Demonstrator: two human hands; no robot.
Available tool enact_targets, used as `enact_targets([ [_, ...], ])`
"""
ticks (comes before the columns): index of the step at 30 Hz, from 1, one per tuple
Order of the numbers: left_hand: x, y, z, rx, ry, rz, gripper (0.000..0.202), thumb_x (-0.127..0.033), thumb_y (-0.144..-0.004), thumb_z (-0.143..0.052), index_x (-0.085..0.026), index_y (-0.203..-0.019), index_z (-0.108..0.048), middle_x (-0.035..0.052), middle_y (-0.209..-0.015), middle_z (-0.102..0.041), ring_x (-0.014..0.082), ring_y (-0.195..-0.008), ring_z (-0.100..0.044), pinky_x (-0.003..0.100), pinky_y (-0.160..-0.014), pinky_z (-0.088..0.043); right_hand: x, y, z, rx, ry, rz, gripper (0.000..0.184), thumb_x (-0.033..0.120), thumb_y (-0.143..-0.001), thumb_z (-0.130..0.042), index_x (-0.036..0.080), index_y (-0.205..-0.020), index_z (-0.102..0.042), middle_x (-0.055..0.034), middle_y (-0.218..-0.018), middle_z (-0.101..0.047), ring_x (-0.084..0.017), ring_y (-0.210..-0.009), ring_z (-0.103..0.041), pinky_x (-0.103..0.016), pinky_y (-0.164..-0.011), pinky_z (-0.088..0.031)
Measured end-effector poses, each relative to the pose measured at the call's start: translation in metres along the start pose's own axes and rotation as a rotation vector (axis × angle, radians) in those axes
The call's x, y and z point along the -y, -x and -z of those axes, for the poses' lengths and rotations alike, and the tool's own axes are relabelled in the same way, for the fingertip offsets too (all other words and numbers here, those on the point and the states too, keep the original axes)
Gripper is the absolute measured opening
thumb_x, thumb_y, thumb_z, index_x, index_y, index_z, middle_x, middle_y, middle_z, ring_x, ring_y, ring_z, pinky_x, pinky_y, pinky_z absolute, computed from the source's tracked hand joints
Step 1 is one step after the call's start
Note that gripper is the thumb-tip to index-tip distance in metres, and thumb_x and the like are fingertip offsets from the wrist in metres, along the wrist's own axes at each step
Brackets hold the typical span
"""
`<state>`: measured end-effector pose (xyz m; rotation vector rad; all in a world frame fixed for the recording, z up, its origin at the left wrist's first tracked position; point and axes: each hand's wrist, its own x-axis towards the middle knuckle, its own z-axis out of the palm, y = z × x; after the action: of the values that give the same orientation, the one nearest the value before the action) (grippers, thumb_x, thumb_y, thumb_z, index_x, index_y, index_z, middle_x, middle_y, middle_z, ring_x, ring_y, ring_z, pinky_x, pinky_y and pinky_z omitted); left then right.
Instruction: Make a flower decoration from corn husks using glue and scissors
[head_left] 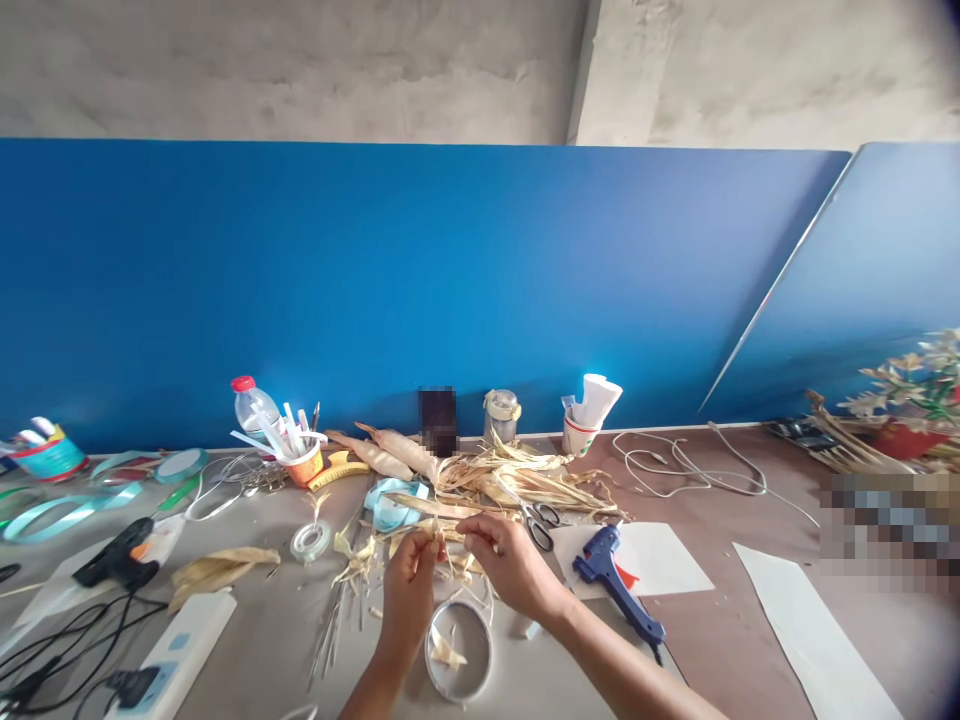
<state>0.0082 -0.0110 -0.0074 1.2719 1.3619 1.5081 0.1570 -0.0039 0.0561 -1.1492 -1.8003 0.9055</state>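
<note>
My left hand (pixel 411 578) is closed in a pinch, with a small pale bit that looks like dried corn husk at its fingertips. Close beside it, my right hand (pixel 514 565) has its thumb and fingertips pressed together; what they hold, if anything, is too small to make out. Below both hands lies a pale ring (pixel 429 655) with a husk scrap (pixel 448 655) inside it. Behind them spreads a heap of dried corn husks (pixel 517 475). Black-handled scissors (pixel 540 530) lie just past my right hand, and thin wire stems (pixel 328 635) lie left of my left hand.
A blue glue gun (pixel 619 580) rests on white paper (pixel 671 560) at the right. Leftward are a tape roll (pixel 310 541), a power strip (pixel 184 655) and black cables (pixel 82 625). Cups (pixel 304 466), a bottle (pixel 251 405) and a jar (pixel 501 415) stand along the blue partition (pixel 450 270).
</note>
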Motion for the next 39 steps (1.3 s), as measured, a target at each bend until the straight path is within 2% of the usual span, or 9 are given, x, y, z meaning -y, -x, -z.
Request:
enact_targets([
  [10,0.001,0.003,-0.002,0.023,-0.002,-0.044,0.015,-0.034,-0.076,-0.057,-0.019,-0.075,-0.06,0.0023,-0.069,-0.061,0.0182,-0.067,-0.057,0.029,-0.064,-0.045,0.0,-0.001,-0.01,0.027,-0.415,-0.269,0.021,0.026,-0.07,-0.056,0.014,-0.086,-0.061,0.0004,-0.068,-0.06,-0.013,-0.062,-0.053,-0.023,-0.058,-0.039],
  [13,0.003,0.003,-0.002,0.042,-0.016,-0.067,0.014,-0.032,-0.077,-0.057,-0.019,-0.076,-0.06,0.0031,-0.071,-0.062,0.0181,-0.068,-0.057,0.029,-0.065,-0.045,0.001,-0.004,-0.011,0.0,-0.396,-0.243,0.018,0.028,-0.069,-0.058,0.014,-0.08,-0.061,0.0,-0.069,-0.059,-0.013,-0.063,-0.052,-0.023,-0.059,-0.039],
  [18,0.006,0.005,-0.003,0.068,-0.014,-0.073,0.015,-0.032,-0.079,-0.055,-0.018,-0.077,-0.059,0.0029,-0.072,-0.062,0.0178,-0.071,-0.058,0.03,-0.067,-0.046,-0.004,-0.009,-0.013,-0.103,-0.306,-0.259,0.018,0.028,-0.07,-0.054,0.015,-0.057,-0.054,0.0043,-0.051,-0.047,-0.009,-0.05,-0.039,-0.021,-0.05,-0.03],
  [22,0.007,0.005,-0.003,0.092,-0.006,-0.068,0.016,-0.032,-0.08,-0.054,-0.017,-0.078,-0.059,0.0029,-0.073,-0.062,0.0173,-0.072,-0.058,0.029,-0.067,-0.046,-0.01,-0.011,-0.008,-0.105,-0.4,-0.326,0.022,0.035,-0.067,-0.057,0.015,-0.058,-0.052,0.0045,-0.05,-0.046,-0.008,-0.048,-0.036,-0.021,-0.049,-0.028],
  [26,0.006,0.003,-0.004,0.069,0.006,-0.06,0.016,-0.033,-0.078,-0.056,-0.017,-0.077,-0.059,0.0022,-0.071,-0.061,0.0164,-0.069,-0.058,0.029,-0.066,-0.047,-0.019,-0.01,0.012,-0.161,-0.399,-0.33,0.026,0.039,-0.069,-0.055,0.016,-0.057,-0.049,0.0043,-0.049,-0.045,-0.008,-0.048,-0.035,-0.022,-0.05,-0.028],
  [31,0.006,0.003,-0.005,0.06,0.009,-0.096,0.018,-0.035,-0.076,-0.059,-0.017,-0.077,-0.058,0.0015,-0.071,-0.059,0.015,-0.068,-0.058,0.027,-0.065,-0.048,-0.038,-0.002,0.048,-0.235,-0.154,-0.274,0.032,0.041,-0.077,-0.046,0.017,-0.057,-0.048,0.0043,-0.05,-0.042,-0.009,-0.048,-0.033,-0.022,-0.049,-0.026],
  [34,0.008,0.003,-0.004,0.065,0.005,-0.09,0.018,-0.035,-0.077,-0.058,-0.017,-0.077,-0.058,0.0007,-0.068,-0.059,0.0146,-0.066,-0.058,0.026,-0.062,-0.049,-0.051,0.004,0.063,-0.255,0.1,-0.258,0.021,0.033,-0.077,-0.046,0.017,-0.067,-0.055,0.0029,-0.056,-0.049,-0.012,-0.053,-0.042,-0.023,-0.053,-0.032],
  [36,0.011,0.003,-0.004,0.057,-0.005,-0.083,0.018,-0.035,-0.077,-0.059,-0.017,-0.078,-0.058,0.0012,-0.069,-0.06,0.015,-0.065,-0.059,0.027,-0.062,-0.049,-0.058,0.007,0.068,-0.222,0.318,-0.237,0.017,0.026,-0.076,-0.045,0.018,-0.078,-0.059,0.0,-0.068,-0.057,-0.014,-0.064,-0.05,-0.024,-0.06,-0.036],
  [39,0.016,0.001,-0.003,0.046,-0.01,-0.102,0.018,-0.035,-0.075,-0.061,-0.018,-0.078,-0.058,0.0019,-0.07,-0.062,0.0153,-0.065,-0.06,0.028,-0.062,-0.051,-0.068,0.006,0.067,-0.1,0.687,-0.284,0.026,0.021,-0.077,-0.043,0.019,-0.098,-0.058,-0.0063,-0.094,-0.061,-0.018,-0.082,-0.056,-0.025,-0.068,-0.037],
])
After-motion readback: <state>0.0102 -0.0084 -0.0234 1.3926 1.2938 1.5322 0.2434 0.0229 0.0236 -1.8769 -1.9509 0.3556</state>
